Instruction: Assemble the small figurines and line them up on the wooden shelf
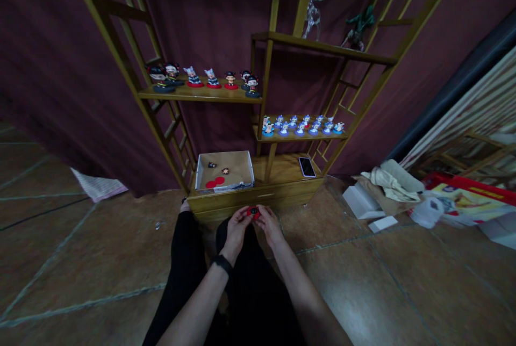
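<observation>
Low over my lap, my left hand and my right hand are closed on a small figurine with a red base and a dark top. Fingers of both hands cover its sides, so its details are hard to make out. Just beyond the hands, a shallow cardboard box rests on the shelf unit's low ledge. Inside the box lie red round bases, a small dark-topped figurine piece and another small figurine piece.
Several figurines stand on the upper left shelf, and blue-white ones on the middle right shelf. Above are a clear deer ornament and a dark green statue. A phone lies right of the box. White boxes sit on the floor.
</observation>
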`<move>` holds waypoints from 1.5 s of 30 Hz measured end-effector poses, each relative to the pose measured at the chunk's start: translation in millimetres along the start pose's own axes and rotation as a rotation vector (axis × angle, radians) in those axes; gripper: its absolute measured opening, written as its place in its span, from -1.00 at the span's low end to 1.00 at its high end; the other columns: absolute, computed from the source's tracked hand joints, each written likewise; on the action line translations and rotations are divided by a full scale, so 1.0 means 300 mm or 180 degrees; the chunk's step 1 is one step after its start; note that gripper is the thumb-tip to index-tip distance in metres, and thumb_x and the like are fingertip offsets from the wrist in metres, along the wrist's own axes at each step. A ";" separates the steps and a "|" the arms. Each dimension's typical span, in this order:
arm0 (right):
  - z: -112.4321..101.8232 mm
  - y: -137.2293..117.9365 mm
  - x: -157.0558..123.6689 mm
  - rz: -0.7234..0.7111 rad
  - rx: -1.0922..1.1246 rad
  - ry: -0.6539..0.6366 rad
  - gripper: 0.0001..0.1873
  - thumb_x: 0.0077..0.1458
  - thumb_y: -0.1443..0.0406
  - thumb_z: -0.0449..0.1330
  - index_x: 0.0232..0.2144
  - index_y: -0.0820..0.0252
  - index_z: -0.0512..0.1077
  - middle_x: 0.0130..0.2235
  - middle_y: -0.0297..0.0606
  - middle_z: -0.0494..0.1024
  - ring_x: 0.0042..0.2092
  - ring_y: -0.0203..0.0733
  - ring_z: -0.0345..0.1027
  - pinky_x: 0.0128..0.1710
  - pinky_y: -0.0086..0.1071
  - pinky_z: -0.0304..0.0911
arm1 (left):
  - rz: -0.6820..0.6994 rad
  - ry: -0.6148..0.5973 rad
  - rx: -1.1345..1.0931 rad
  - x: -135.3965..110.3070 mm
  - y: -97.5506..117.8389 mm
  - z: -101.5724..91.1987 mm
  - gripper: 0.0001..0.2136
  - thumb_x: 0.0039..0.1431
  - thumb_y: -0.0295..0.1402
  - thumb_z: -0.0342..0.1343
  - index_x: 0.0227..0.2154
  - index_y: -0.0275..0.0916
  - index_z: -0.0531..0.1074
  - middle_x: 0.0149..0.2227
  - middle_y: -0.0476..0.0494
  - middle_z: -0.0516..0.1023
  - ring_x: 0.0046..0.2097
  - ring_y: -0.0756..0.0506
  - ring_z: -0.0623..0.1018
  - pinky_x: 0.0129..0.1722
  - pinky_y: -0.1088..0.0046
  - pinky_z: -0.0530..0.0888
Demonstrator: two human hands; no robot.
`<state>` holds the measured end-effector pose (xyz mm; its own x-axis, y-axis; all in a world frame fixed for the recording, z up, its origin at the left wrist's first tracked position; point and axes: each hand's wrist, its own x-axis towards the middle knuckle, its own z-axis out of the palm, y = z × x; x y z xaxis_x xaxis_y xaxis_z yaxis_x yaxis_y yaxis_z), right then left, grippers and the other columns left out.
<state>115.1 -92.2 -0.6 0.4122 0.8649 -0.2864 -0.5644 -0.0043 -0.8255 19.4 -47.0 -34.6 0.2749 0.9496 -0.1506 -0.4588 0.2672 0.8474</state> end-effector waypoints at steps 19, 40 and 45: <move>-0.025 0.004 -0.008 0.0017 0.0060 -0.0192 -0.66 -0.15 0.14 0.22 -0.28 0.18 0.44 -0.23 -0.20 0.54 -0.21 -0.17 0.42 -0.21 -0.32 0.30 | -0.0153 0.0017 -0.0015 -0.001 0.004 0.000 -0.65 -0.27 -0.42 0.28 -0.30 -0.31 0.45 -0.36 -0.16 0.55 -0.33 -0.05 0.51 -0.25 0.39 0.38; 0.010 -0.002 -0.013 -0.0149 0.0250 -0.0475 -0.65 -0.30 0.30 0.32 -0.32 0.20 0.49 -0.23 -0.20 0.56 -0.14 -0.10 0.41 -0.09 -0.21 0.26 | 0.0200 -0.0399 0.0690 -0.014 0.076 -0.005 -0.63 -0.23 -0.41 0.26 -0.24 -0.27 0.45 -0.29 -0.16 0.54 -0.27 -0.08 0.49 -0.15 0.33 0.35; -0.015 0.004 0.003 -0.0183 0.0217 -0.0502 -0.68 -0.31 0.35 0.31 -0.35 0.19 0.49 -0.19 -0.21 0.55 -0.10 -0.13 0.38 -0.05 -0.27 0.22 | 0.0810 -0.0435 0.1614 -0.022 0.090 0.010 -0.64 -0.16 -0.41 0.22 -0.19 -0.19 0.44 -0.24 -0.16 0.52 -0.25 -0.11 0.48 -0.13 0.32 0.34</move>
<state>117.9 -93.8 -4.0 0.3309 0.9308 -0.1554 -0.5925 0.0767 -0.8019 7.7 -46.4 -9.2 0.3310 0.9349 0.1283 -0.0722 -0.1105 0.9913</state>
